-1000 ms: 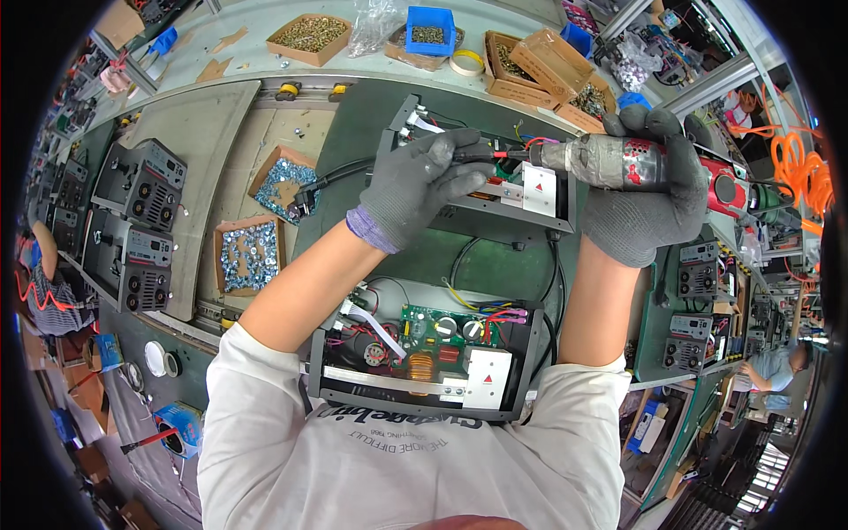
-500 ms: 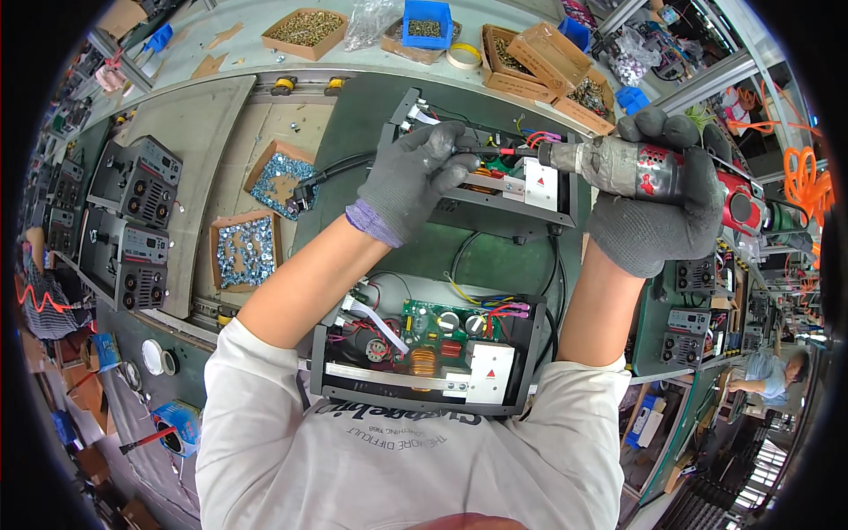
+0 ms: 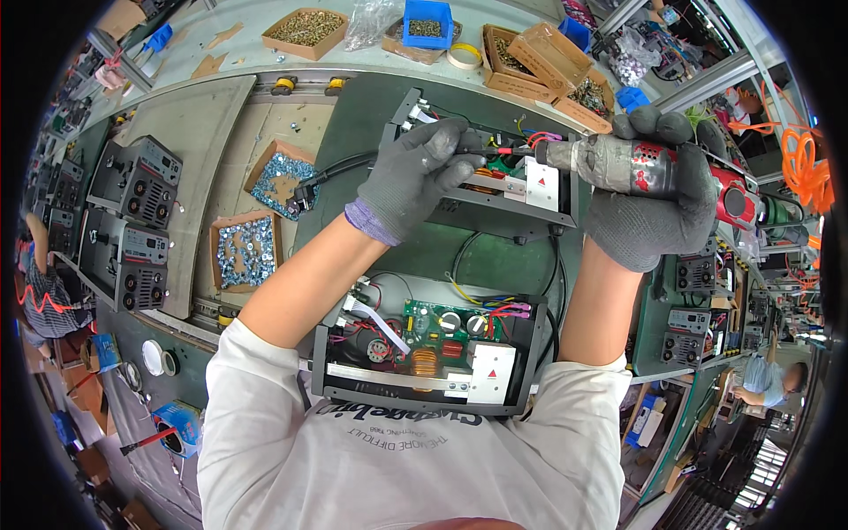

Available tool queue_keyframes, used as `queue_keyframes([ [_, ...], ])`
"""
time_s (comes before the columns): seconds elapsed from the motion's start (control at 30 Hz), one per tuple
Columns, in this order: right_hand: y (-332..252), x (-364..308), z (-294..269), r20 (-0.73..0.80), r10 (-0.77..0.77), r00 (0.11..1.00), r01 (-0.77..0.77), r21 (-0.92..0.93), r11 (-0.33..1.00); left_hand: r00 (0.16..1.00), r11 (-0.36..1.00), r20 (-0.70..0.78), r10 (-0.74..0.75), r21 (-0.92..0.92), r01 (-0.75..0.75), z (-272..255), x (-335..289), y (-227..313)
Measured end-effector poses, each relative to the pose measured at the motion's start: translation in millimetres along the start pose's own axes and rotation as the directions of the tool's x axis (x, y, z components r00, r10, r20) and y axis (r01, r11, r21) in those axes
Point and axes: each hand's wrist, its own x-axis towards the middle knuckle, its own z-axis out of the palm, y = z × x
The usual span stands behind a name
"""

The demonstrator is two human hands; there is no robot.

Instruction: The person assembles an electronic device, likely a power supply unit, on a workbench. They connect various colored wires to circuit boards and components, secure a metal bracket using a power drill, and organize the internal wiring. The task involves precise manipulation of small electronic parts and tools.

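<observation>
My right hand (image 3: 662, 199), in a dark grey glove, is wrapped round a red and black power screwdriver (image 3: 640, 168) with tape about its front. Its long bit (image 3: 512, 151) points left. My left hand (image 3: 420, 168), gloved too, is closed with thumb and fingers at the bit's tip; whether a screw is there is hidden. Both hands are above an open black device chassis (image 3: 503, 208) with wires, a circuit board and a white plate. A second open chassis (image 3: 424, 397), with a green board (image 3: 450, 322) and copper coil, lies nearer my body.
Cardboard trays of small silvery-blue fasteners (image 3: 283, 172) are at the left. Boxes of brass-coloured parts (image 3: 306, 31), a blue bin (image 3: 427, 25) and a tape roll (image 3: 464, 56) line the far shelf. Finished-looking units (image 3: 132, 212) stand far left. An orange coiled hose (image 3: 806, 168) hangs right.
My right hand and the screwdriver have shifted slightly left. My left hand's fingers have shifted a little at the bit. Other people at both sides have moved.
</observation>
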Motion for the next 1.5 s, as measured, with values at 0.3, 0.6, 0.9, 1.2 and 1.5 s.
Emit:
queue_keyframes([
  [0.3,-1.4,19.5,-14.8,0.107,-0.21,0.972,0.235,-0.405,0.883,0.976,0.372,-0.05,0.213,0.928,-0.034,-10.5,0.1,11.1],
  [0.6,6.5,34.7,-39.8,0.126,0.096,0.987,-0.044,-0.359,0.932,0.949,-0.373,0.186,0.254,0.924,-0.081,-5.5,7.1,0.9],
  [0.9,6.3,26.7,-28.3,0.167,0.176,0.97,-0.08,-0.465,0.882,0.941,-0.403,0.244,0.235,0.905,-0.134,-12.5,7.9,-0.5],
  [1.2,15.2,19.9,-9.7,0.239,0.164,0.957,-0.016,-0.52,0.854,0.941,-0.425,0.254,0.224,0.894,-0.14,-11.0,13.9,-1.3],
  [1.5,21.2,24.9,-11.8,0.196,0.303,0.933,-0.138,-0.58,0.802,0.939,-0.406,0.241,0.247,0.905,-0.126,-11.4,13.4,-3.3],
])
